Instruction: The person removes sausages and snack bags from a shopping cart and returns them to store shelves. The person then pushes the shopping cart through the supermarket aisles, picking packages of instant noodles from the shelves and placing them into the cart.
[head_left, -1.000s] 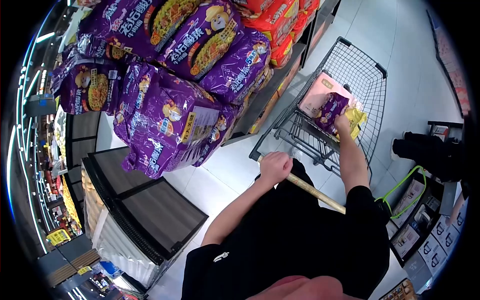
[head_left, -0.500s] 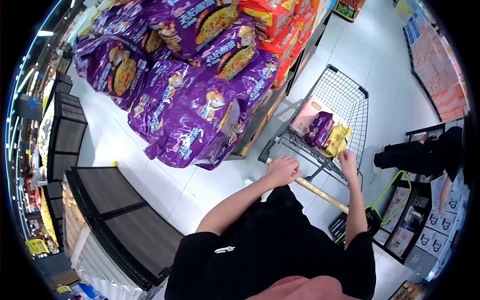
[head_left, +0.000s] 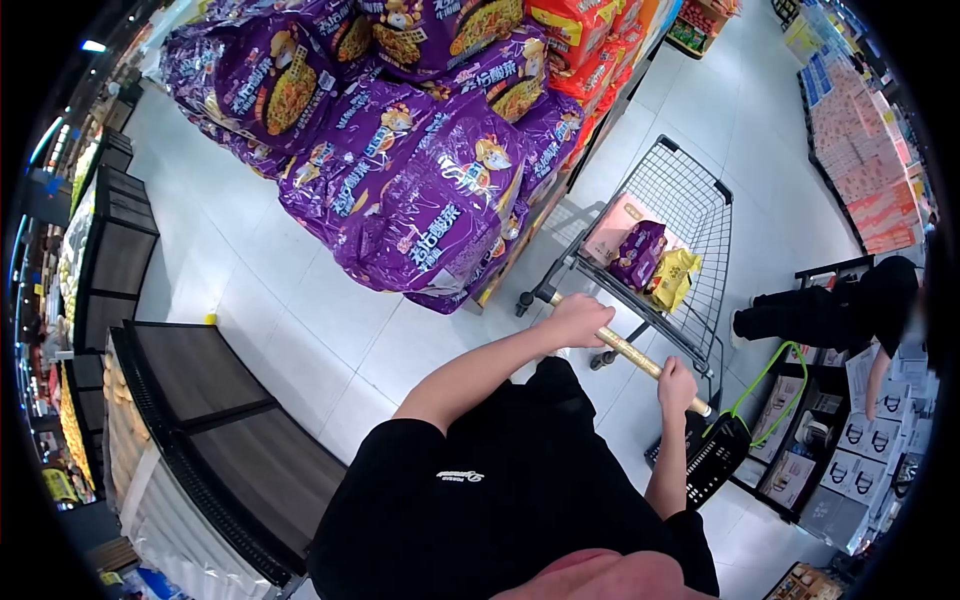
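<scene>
The shopping cart stands ahead of me, with its gold-coloured handlebar slanting across in front of my body. Wrapped round the bar near its left end is my left hand. Toward the other end, my right hand also grips the bar with bent fingers. Inside the cart, close to the handle side, lie a pink box, a purple packet and a yellow packet.
Large purple noodle bags are piled left of the cart, with orange-red packs behind. At right, a person in black stands by shelves of boxes. A black basket with a green handle is nearby. A dark display stand occupies the lower left.
My right hand has come back from beside the yellow packet and closed on the handlebar. My left hand stays on the bar. The view has shifted, and the noodle pile appears lower and further right.
</scene>
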